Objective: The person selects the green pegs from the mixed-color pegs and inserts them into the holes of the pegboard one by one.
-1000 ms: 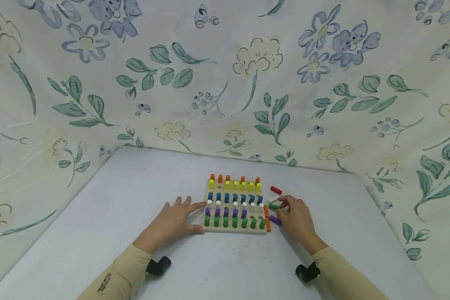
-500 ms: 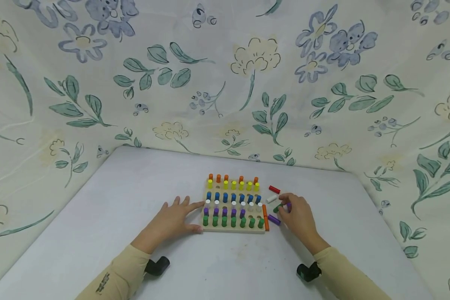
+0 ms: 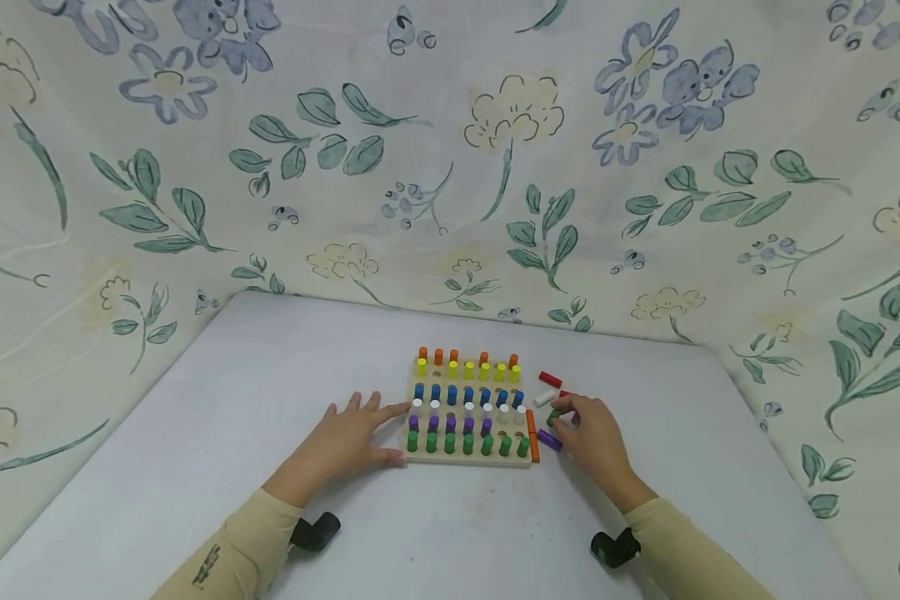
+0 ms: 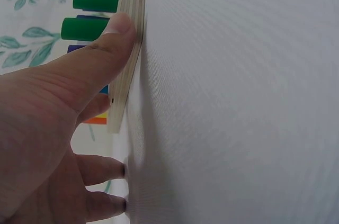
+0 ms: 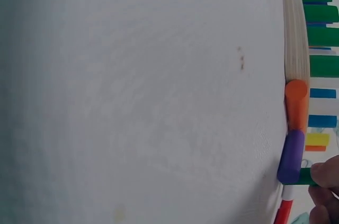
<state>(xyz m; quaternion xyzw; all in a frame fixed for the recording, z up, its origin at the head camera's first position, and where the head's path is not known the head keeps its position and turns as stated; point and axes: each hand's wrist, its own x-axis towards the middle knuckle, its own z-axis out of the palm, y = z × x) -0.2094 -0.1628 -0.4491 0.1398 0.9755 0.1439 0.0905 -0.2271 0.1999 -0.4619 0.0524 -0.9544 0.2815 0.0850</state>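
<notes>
A wooden pegboard [image 3: 468, 461] with rows of coloured pegs lies on the table. My left hand [image 3: 333, 450] is spread at its left side, with thumb and index finger touching the edge; in the left wrist view the thumb [image 4: 119, 28] rests against the wood beside the green row. To the right of the board, my right hand [image 3: 596, 437] pinches a green peg [image 3: 553, 417] between thumb and fingers. In the right wrist view, that green peg [image 5: 305, 176] shows partly behind a lying purple peg [image 5: 291, 158]. The hand hides some things beneath it.
Two orange pegs [image 3: 533, 435] lie end to end along the board's right edge. Near my right hand are a purple peg [image 3: 550, 440], a white peg [image 3: 545, 398] and a red peg [image 3: 550, 379]. A floral cloth [image 3: 450, 167] hangs behind the table.
The green peg, lying flat under my right fingertips a second ago, is now tilted up in their pinch. Another red peg end shows beside that hand. My left hand stays put.
</notes>
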